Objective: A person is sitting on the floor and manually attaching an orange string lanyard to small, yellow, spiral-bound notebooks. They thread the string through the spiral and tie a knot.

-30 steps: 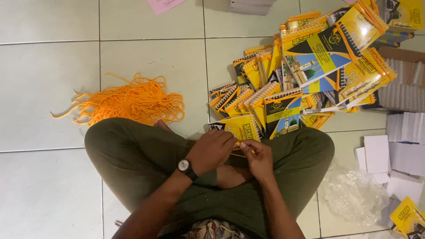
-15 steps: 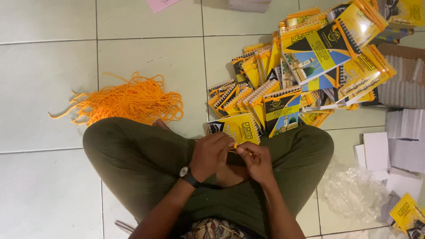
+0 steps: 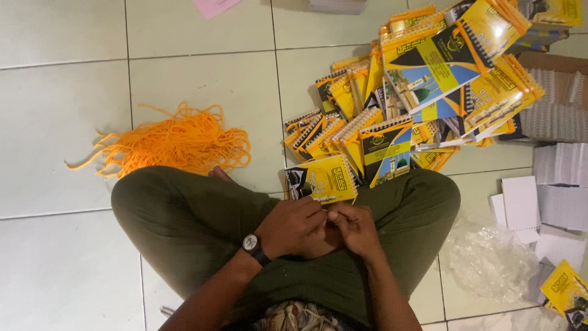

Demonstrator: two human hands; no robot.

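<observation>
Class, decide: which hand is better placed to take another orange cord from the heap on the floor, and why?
Left hand, probably: the orange cord heap lies on that side, past the left knee. The right hand would need to cross over.

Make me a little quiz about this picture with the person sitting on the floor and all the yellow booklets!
1. True or false: the pile of orange cords lies right of the booklet pile.
2. Which wrist wears the watch?
3. What lies by the left hand and right hand: A) yellow spiral booklet, B) cup, C) shoe?

Key: 1 false; 2 left; 3 A.
</observation>
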